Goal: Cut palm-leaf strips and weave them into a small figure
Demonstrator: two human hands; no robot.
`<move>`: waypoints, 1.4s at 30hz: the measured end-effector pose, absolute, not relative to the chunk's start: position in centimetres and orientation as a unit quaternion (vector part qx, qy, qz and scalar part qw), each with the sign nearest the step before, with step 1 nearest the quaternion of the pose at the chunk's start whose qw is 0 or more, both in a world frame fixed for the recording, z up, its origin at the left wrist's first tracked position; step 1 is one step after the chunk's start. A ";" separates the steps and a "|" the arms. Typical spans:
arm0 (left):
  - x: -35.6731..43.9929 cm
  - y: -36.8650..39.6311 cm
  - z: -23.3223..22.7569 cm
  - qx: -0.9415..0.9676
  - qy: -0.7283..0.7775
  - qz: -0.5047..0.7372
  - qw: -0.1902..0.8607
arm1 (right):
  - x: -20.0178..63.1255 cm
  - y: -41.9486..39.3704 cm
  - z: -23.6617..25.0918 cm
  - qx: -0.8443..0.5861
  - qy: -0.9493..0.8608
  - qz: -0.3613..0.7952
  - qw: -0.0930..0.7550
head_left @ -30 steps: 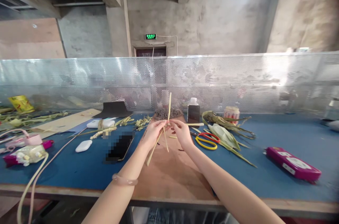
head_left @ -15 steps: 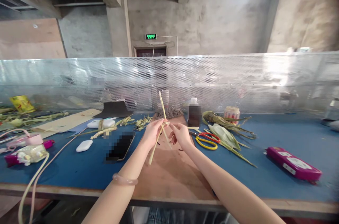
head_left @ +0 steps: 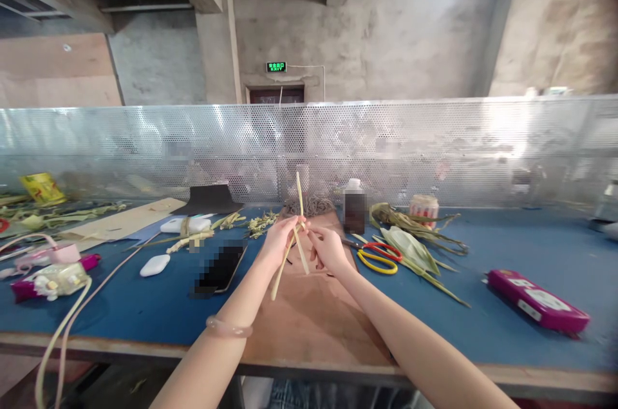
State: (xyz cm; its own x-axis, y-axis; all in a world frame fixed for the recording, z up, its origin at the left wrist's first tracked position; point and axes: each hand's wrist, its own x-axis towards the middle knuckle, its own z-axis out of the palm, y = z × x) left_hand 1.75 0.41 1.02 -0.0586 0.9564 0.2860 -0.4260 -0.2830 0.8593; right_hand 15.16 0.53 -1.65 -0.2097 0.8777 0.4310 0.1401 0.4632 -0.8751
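My left hand (head_left: 277,245) is closed in a pinch on pale yellow plant strips, apparently dried leaf, where they cross. One strip (head_left: 299,193) points up and away from the fingers, another (head_left: 279,277) slants down toward me, and a short one (head_left: 302,254) hangs between the hands. My right hand (head_left: 331,248) is at the right side of the same crossing, thumb and index finger pinched against it, the other fingers curled. The fingertips partly hide how the strips are joined. Beneath both hands lies a brown wooden board (head_left: 309,325).
Scissors (head_left: 379,259) with red and yellow handles lie right of the board, beside leaves (head_left: 410,249). Behind stand a dark bottle (head_left: 354,209) and a jar (head_left: 423,208). A phone (head_left: 222,267), white case (head_left: 154,265) and cables are left; a magenta case (head_left: 535,299) is right.
The upper strip has swung closer to vertical. The short hanging strip, blurred before, now shows clearly. A strip end that stuck out right of my right hand no longer shows there.
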 end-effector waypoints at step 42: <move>1.8 0.5 0.6 0.488 0.252 0.650 0.525 | 14.7 1.2 -1.7 -0.359 -0.611 0.289 0.644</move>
